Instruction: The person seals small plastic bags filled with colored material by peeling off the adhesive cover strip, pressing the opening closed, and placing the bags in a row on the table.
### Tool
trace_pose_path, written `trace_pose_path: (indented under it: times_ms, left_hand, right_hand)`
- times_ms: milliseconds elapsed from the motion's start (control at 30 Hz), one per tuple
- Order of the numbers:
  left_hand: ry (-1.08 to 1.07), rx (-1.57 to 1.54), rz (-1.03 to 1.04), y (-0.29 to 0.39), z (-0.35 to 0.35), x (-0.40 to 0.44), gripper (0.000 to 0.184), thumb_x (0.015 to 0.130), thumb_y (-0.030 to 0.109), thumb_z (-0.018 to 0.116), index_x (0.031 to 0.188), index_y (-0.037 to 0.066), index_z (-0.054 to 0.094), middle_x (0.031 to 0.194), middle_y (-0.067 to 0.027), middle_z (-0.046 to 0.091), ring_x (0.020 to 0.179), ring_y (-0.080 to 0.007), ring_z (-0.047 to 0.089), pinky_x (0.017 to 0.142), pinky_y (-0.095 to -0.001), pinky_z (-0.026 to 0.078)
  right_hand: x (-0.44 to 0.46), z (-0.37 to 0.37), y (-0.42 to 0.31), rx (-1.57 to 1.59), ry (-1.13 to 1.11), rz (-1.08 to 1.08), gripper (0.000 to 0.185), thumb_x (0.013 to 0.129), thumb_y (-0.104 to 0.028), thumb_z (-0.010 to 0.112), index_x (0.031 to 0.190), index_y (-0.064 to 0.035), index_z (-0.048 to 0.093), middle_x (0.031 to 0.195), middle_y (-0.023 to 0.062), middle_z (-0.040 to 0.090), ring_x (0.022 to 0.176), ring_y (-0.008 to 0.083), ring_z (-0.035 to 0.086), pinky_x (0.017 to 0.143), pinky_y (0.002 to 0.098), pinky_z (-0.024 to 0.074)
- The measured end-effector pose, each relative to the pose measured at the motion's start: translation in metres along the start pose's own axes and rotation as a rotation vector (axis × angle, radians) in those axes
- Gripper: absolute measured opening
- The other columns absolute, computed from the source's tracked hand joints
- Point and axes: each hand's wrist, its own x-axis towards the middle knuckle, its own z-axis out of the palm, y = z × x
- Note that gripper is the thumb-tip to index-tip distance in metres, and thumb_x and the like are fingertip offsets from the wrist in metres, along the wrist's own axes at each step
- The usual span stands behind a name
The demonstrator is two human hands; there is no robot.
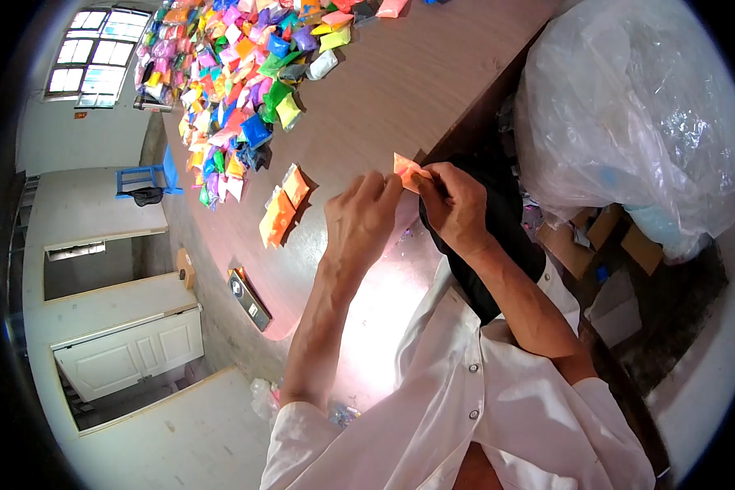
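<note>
My right hand (pixel 457 204) pinches a small orange packet (pixel 408 171) between thumb and fingers, above the near edge of the brown table (pixel 384 90). Close against the packet's left side is my left hand (pixel 363 214), its fingers curled and closed. Its fingertips are turned away, so whether they grip the packet's edge or something else cannot be made out. Left of that hand, a few orange packets (pixel 278 216) lie together on the tabletop, partly overlapping.
A large heap of colourful packets (pixel 245 82) covers the table's far left part. A dark box-like object (pixel 249 298) lies by the table's left edge. To the right stands a big clear plastic bag (pixel 629 106), with cardboard pieces (pixel 567 249) below. A blue chair (pixel 151 175) stands beyond.
</note>
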Motion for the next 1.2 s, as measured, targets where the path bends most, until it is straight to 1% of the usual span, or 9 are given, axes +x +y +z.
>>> trace_pose_path:
  times_ms: [200,600,633,667,833,900,1000,1067,1200]
  left_hand:
    - [0.043,-0.046,0.004,-0.006,0.006,0.002,0.021,0.079,-0.002,0.073,0.096,0.008,0.069,0.073,-0.0032,0.055,0.065,-0.0184,0.062,0.051,-0.0353,0.049]
    - [0.06,-0.05,0.001,-0.006,0.006,0.001,0.016,0.081,-0.001,0.073,0.093,0.009,0.068,0.073,-0.0054,0.055,0.066,-0.0205,0.063,0.053,-0.0373,0.051]
    - [0.061,-0.051,0.001,-0.009,0.008,0.001,0.016,0.081,-0.001,0.073,0.093,0.009,0.068,0.073,-0.0054,0.055,0.066,-0.0205,0.063,0.053,-0.0373,0.051]
    - [0.04,-0.048,-0.055,-0.015,0.01,-0.001,0.013,0.083,0.0,0.072,0.093,0.008,0.069,0.074,-0.006,0.058,0.066,-0.0219,0.064,0.054,-0.038,0.052]
    - [0.078,-0.17,-0.209,-0.005,0.009,0.0,0.004,0.09,0.002,0.071,0.091,0.005,0.07,0.079,-0.0081,0.068,0.067,-0.0276,0.07,0.059,-0.0388,0.055]
    - [0.095,-0.351,-0.366,0.005,0.008,0.001,0.004,0.093,0.006,0.073,0.091,0.003,0.072,0.083,-0.0101,0.072,0.068,-0.0283,0.072,0.06,-0.0362,0.055]
    - [0.004,-0.374,-0.311,0.021,0.006,-0.006,0.006,0.092,0.007,0.075,0.091,0.002,0.073,0.083,-0.0119,0.073,0.066,-0.0259,0.071,0.06,-0.0343,0.055]
    - [0.036,-0.433,-0.371,0.02,0.005,-0.008,0.007,0.092,0.007,0.076,0.09,0.001,0.073,0.083,-0.013,0.072,0.065,-0.0246,0.07,0.06,-0.0339,0.054]
    - [0.097,-0.487,-0.506,0.014,0.006,-0.002,0.008,0.091,0.005,0.076,0.09,-0.001,0.072,0.078,-0.0145,0.071,0.063,-0.0215,0.067,0.059,-0.0324,0.052]
  right_hand:
    - [-0.001,0.002,0.0,-0.012,0.002,-0.007,0.008,0.098,-0.007,0.074,0.096,-0.0019,0.068,0.076,0.0097,0.067,0.062,0.0181,0.064,0.056,0.0285,0.0477]
    - [0.0,0.003,0.001,0.017,0.004,-0.007,0.011,0.097,-0.008,0.076,0.096,-0.0012,0.067,0.078,0.0111,0.069,0.065,0.019,0.066,0.058,0.0288,0.0502]
    - [-0.001,0.004,0.003,-0.012,0.003,0.0,0.014,0.098,-0.014,0.076,0.095,-0.0032,0.068,0.078,0.0117,0.07,0.067,0.0227,0.069,0.059,0.0319,0.0525]
    - [-0.001,0.004,0.005,-0.041,0.001,0.007,0.017,0.099,-0.02,0.075,0.093,-0.0051,0.068,0.078,0.0124,0.071,0.069,0.0264,0.072,0.06,0.035,0.0547]
    - [0.0,0.001,0.0,-0.038,-0.055,0.118,0.017,0.099,-0.02,0.075,0.094,-0.0051,0.067,0.081,0.0137,0.072,0.072,0.0291,0.074,0.062,0.0359,0.0562]
    - [-0.001,0.002,0.0,-0.026,-0.072,0.152,0.018,0.1,-0.021,0.074,0.095,-0.0052,0.067,0.082,0.0138,0.073,0.073,0.0297,0.074,0.063,0.036,0.0566]
    - [-0.001,0.002,0.001,-0.014,-0.021,0.057,0.017,0.1,-0.015,0.074,0.101,0.0004,0.067,0.076,0.0126,0.069,0.061,0.0215,0.066,0.057,0.0308,0.0512]
    - [-0.003,-0.003,-0.003,-0.016,-0.126,0.16,0.017,0.104,-0.021,0.067,0.103,-0.0041,0.068,0.086,0.0154,0.074,0.077,0.0321,0.076,0.065,0.0377,0.058]
    - [-0.002,0.001,0.002,-0.005,-0.076,0.083,0.018,0.105,-0.021,0.064,0.105,-0.0034,0.068,0.086,0.0159,0.074,0.079,0.0326,0.076,0.066,0.0383,0.0583]
